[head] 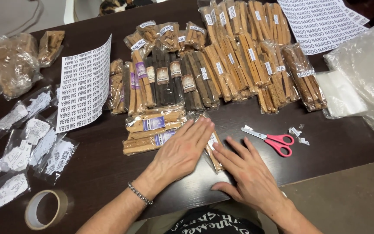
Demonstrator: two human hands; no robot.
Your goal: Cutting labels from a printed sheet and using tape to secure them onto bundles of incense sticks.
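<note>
My left hand (183, 149) lies flat, palm down, on a clear packet of tan sticks (213, 152) on the dark table (109, 164). My right hand (245, 171) rests flat beside it, fingers spread, its fingertips touching the packet's right edge. A beaded bracelet (140, 193) sits on my left wrist. Just left of the hands lie two packets of tan sticks with purple labels (154, 130).
Red-handled scissors (272, 140) lie right of my hands, with paper scraps (298, 133) near them. Many labelled stick packets (239, 56) fill the table's back. Label sheets (83, 84), small bags of cut labels (27, 143), a tape roll (44, 209) and clear plastic bags (364, 73) surround them.
</note>
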